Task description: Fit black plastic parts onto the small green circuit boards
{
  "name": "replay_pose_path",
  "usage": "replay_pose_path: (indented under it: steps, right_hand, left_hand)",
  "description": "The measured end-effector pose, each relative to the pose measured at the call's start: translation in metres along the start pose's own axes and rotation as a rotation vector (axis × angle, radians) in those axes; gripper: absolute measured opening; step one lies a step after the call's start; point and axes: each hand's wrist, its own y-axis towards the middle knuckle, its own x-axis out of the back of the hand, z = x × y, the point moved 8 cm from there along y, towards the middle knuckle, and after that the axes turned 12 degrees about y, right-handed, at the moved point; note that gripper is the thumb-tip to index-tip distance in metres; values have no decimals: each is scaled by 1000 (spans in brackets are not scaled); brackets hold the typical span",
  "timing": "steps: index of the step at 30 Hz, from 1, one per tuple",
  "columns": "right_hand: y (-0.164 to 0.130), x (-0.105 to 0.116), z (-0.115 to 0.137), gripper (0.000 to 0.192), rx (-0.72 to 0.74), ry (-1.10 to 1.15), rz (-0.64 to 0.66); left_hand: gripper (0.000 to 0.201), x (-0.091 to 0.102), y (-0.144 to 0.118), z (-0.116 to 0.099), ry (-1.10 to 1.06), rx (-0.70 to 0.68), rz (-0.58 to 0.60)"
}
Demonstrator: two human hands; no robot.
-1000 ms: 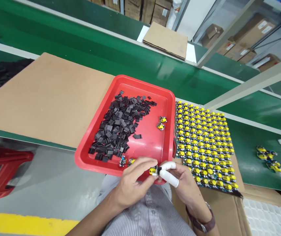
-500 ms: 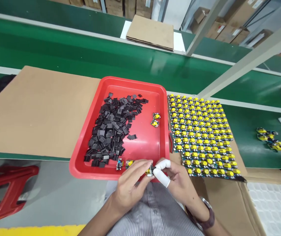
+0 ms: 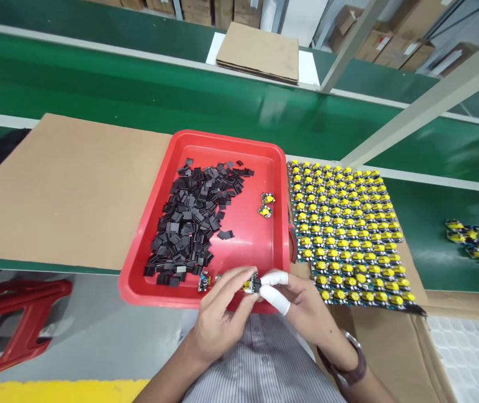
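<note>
My left hand [image 3: 225, 322] is closed on a small circuit board [image 3: 248, 285] with a yellow component, over the near rim of the red tray [image 3: 206, 298]. My right hand [image 3: 298, 302] wears white finger cots and pinches a small black piece [image 3: 258, 284] against the board's right side. Many loose black pieces [image 3: 193, 212] lie heaped in the left of the tray. Two boards [image 3: 266, 205] rest near its right wall. Another board [image 3: 203, 281] sits by the near rim, left of my fingers; one beside it is mostly hidden by my left hand.
Rows of boards with yellow components [image 3: 344, 229] cover a panel right of the tray. Red-handled pliers [image 3: 293, 243] lie between them. Cardboard [image 3: 67, 190] spreads to the left. More boards [image 3: 470, 240] lie far right, and a slanted post [image 3: 424, 106] rises behind.
Both hands have shifted slightly left with the board. The black piece between my right fingertips shows more clearly against the board now.
</note>
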Motion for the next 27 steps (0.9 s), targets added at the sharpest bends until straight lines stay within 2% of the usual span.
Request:
replay_pose_path:
  steps: [4,8,18,23,27]
  right_hand:
    - [-1,5,-11,15,-128,226,26]
    - [0,3,-25,24,-220,337,34]
    - [7,4,-31,31,-209,319,-26]
    - [3,-4,-30,32,-250,391,42]
    - [5,-6,-26,32,-204,340,37]
  left_hand:
    - [46,0,3,-1,-141,-23,81]
    - [46,2,3,-3,-160,-85,105]
    - [45,4,6,-12,-131,-147,70]
    - [41,3,9,-6,-233,-98,90]
    - [42,6,6,-8,-214,-159,91]
